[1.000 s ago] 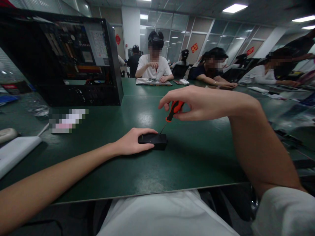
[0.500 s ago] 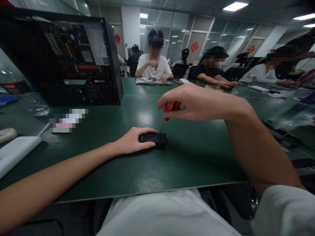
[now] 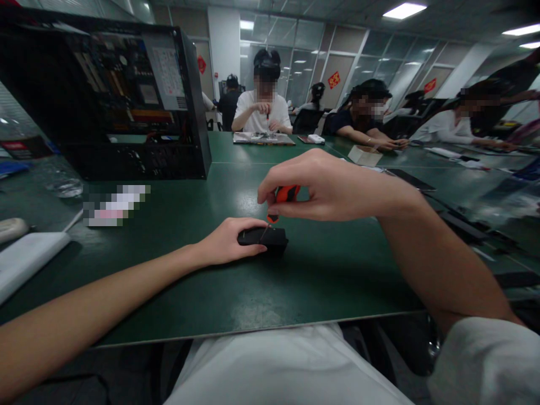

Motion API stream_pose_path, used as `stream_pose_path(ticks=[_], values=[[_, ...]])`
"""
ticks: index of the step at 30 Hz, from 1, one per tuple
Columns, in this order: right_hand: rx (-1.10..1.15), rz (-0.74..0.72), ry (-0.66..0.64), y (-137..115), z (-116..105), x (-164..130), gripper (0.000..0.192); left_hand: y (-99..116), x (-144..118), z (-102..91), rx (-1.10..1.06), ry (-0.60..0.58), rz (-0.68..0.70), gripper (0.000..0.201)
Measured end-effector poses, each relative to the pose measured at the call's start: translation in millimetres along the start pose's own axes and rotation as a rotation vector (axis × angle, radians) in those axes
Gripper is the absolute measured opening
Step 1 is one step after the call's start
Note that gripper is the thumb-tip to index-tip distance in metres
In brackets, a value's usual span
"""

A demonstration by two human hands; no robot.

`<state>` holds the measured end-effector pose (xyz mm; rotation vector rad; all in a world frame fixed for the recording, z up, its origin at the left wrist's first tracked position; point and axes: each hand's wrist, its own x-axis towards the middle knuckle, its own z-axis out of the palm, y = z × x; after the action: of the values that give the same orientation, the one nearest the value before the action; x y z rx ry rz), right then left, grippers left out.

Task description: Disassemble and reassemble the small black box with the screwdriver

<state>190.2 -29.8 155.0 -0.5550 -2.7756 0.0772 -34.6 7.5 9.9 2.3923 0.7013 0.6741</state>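
Observation:
A small black box-shaped device (image 3: 276, 239) rests on the green table, and my left hand (image 3: 225, 241) grips it from its left end, thumb along the near side and fingers on the far side. My right hand (image 3: 323, 185) is closed round the orange and black handle of a screwdriver (image 3: 287, 194) above the box. The thin shaft points down to the box's top, close to my left thumb. Whether the tip touches the surface, I cannot tell.
An open black computer case (image 3: 169, 112) stands at the back left, near a plastic bottle (image 3: 59, 174). A white power strip (image 3: 31, 261) lies at left. Across the green table (image 3: 253, 298) a co-worker (image 3: 264, 109) works over a board; a small carton (image 3: 365, 156) is at right.
My right hand and the screwdriver have moved left and slightly down, so the shaft points at a spot nearer my left hand. My left hand and the box have stayed in place.

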Motion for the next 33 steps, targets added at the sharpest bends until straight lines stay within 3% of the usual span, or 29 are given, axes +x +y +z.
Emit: stream_pose_path(ticks=[33], values=[[0.0,-0.021,0.008,4.0,-0.5,0.2,0.014,1.5,-0.2,-0.7,0.002,-0.008,-0.01,0.042]])
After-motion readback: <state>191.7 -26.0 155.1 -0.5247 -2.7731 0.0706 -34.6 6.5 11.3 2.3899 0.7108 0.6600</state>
